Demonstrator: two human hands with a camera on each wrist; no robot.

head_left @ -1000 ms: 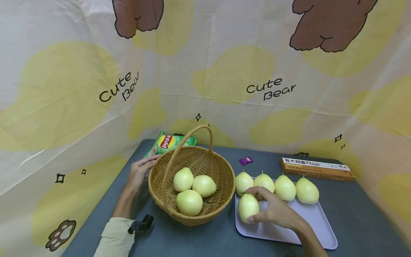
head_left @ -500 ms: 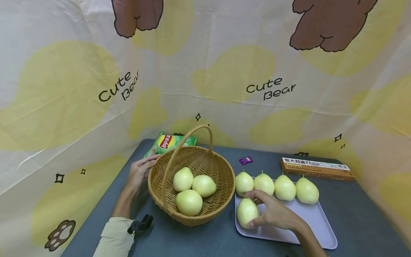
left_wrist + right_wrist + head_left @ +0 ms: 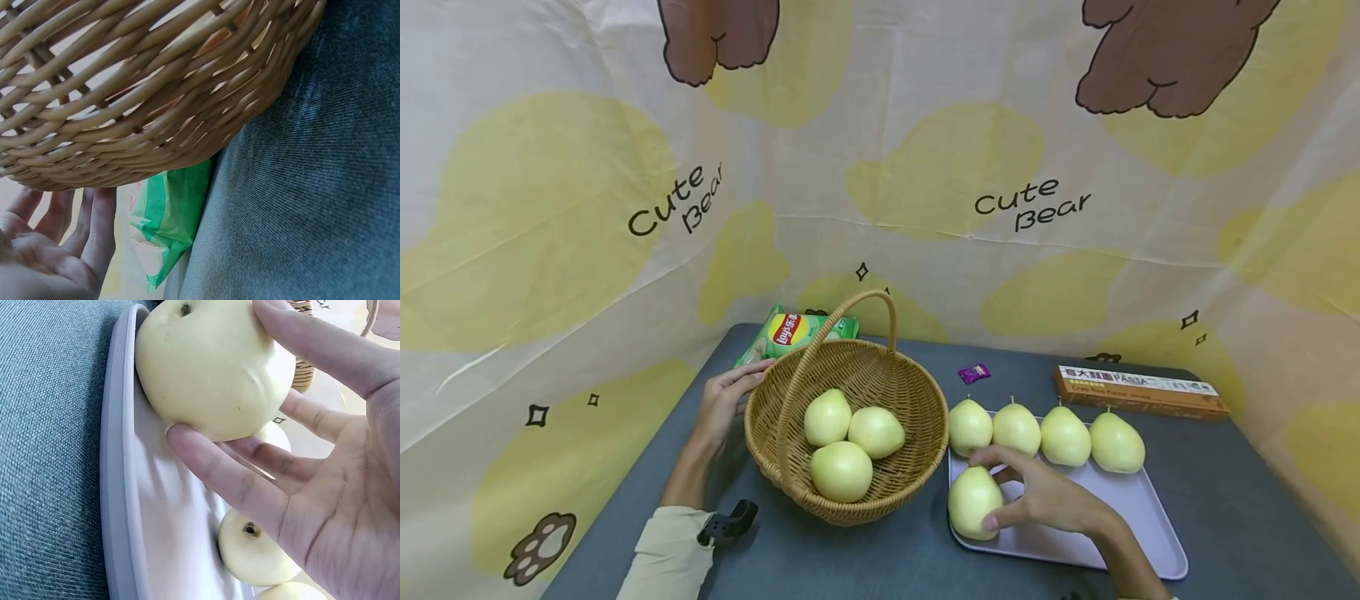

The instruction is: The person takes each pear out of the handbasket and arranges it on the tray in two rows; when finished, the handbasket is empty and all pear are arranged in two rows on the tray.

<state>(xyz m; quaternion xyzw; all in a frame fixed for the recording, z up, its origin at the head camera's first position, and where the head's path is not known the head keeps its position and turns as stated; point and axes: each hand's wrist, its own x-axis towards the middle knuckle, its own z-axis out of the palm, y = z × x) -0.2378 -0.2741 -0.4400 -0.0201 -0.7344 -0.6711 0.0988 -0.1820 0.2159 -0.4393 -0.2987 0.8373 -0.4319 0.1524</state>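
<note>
My right hand [image 3: 1047, 498] holds a pale green pear [image 3: 973, 504] at the near left corner of the lilac tray [image 3: 1138, 517]. In the right wrist view, thumb and fingers spread around that pear [image 3: 209, 369], which sits right against the tray's wall [image 3: 119, 462]. Behind it a row of several pears [image 3: 1065, 437] lines the tray's far side. To the left stands a wicker basket [image 3: 917, 400] with a tall handle, three pears [image 3: 841, 472] inside. My left hand [image 3: 721, 407] touches the basket's left side with extended fingers, the tips hidden behind the wicker in the left wrist view.
A green chip bag [image 3: 797, 331] lies behind the basket, close to the wall cloth. A small purple wrapped candy [image 3: 974, 374] is on the dark table beyond the tray. A long pasta box [image 3: 1138, 393] lies at the back right.
The right hand has brought the pear slightly toward the near left corner of the tray and lower. The left hand and the basket have stayed in place.
</note>
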